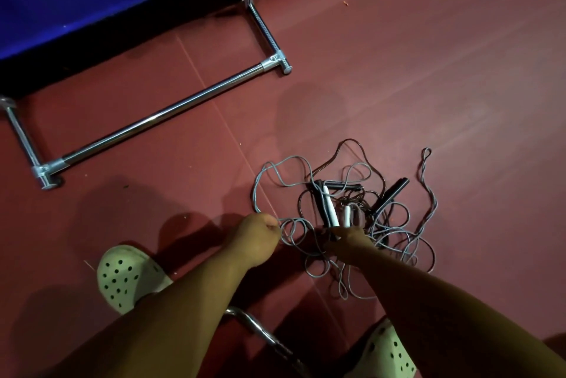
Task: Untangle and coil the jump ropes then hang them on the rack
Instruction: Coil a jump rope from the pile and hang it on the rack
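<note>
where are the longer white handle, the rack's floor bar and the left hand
longer white handle [331, 209]: head view, mid shaft
rack's floor bar [164, 113]: head view, middle of tube
left hand [260, 232]: head view, its knuckles

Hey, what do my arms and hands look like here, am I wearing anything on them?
The left forearm and right forearm are bare, with no sleeves in view. The left hand and right hand wear no gloves, and no watch, bracelet or ring shows. On the feet are pale green clogs with round holes.
</note>
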The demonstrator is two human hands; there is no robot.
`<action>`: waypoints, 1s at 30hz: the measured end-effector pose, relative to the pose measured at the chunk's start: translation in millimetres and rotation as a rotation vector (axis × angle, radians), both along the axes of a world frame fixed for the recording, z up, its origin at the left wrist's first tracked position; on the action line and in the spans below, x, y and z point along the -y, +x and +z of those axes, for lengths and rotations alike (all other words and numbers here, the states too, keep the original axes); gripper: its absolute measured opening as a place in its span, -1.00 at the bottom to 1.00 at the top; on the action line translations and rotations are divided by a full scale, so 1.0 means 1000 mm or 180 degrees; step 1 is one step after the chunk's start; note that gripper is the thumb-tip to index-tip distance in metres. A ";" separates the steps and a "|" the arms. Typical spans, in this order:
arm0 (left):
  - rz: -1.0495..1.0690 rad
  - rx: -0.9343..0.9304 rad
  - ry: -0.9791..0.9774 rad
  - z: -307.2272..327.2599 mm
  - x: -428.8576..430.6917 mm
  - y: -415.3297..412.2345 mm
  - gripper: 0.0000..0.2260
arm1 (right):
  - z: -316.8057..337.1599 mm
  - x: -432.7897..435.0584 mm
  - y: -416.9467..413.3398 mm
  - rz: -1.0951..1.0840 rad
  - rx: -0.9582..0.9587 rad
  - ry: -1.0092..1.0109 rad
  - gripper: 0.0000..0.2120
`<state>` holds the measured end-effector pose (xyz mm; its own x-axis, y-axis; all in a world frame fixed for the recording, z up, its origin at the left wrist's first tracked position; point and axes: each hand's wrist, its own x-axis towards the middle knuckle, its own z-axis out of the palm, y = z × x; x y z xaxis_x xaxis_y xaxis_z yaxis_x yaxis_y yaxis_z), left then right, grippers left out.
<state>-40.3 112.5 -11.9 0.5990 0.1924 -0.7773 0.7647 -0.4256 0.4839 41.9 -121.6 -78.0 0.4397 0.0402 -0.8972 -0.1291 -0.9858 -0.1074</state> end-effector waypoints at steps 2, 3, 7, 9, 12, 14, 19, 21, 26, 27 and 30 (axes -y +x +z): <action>0.0008 -0.0024 -0.0003 0.000 -0.001 0.005 -0.84 | 0.001 -0.006 -0.002 0.0203 0.0118 0.0072 -0.34; 0.0044 -0.0030 -0.0007 -0.001 0.000 0.008 -0.85 | 0.008 -0.013 -0.002 0.0272 0.0097 0.0077 -0.35; 0.0174 0.0024 -0.0046 0.005 0.004 0.017 -0.81 | 0.010 -0.033 -0.006 0.0553 0.0010 -0.0023 -0.51; 0.0287 -0.0001 -0.0107 0.006 0.007 0.019 -0.73 | 0.009 -0.038 -0.007 0.0677 0.0065 -0.0092 -0.56; 0.0441 -0.0007 -0.0173 0.006 0.010 0.020 -0.78 | 0.008 -0.037 -0.006 0.0788 0.0045 -0.0120 -0.60; 0.0510 0.0031 -0.0218 0.004 0.010 0.019 -0.78 | 0.005 -0.038 -0.007 0.0760 0.0072 -0.0156 -0.61; 0.0557 -0.0058 -0.0286 -0.003 0.009 0.018 -0.73 | -0.012 -0.044 -0.014 0.0671 0.0089 -0.0195 -0.62; 0.0655 -0.0110 -0.0362 -0.002 0.008 0.017 -0.86 | -0.015 -0.050 -0.015 0.0634 0.0206 -0.0262 -0.59; 0.0824 -0.0079 -0.0496 -0.004 0.006 0.015 -0.86 | -0.018 -0.051 -0.015 0.0223 0.0458 -0.0082 -0.74; 0.0835 -0.0092 -0.0484 -0.005 0.006 0.014 -0.84 | -0.015 -0.050 -0.016 0.0141 0.0553 -0.0025 -0.78; 0.0830 -0.0168 -0.0386 -0.003 0.003 0.012 -0.81 | -0.002 -0.046 -0.018 0.0004 0.0824 0.0187 -0.78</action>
<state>-28.4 109.0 -15.2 0.4997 0.2384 -0.8327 0.8661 -0.1528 0.4759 24.3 -75.3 -80.1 0.6544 0.0894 -0.7509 -0.0888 -0.9770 -0.1937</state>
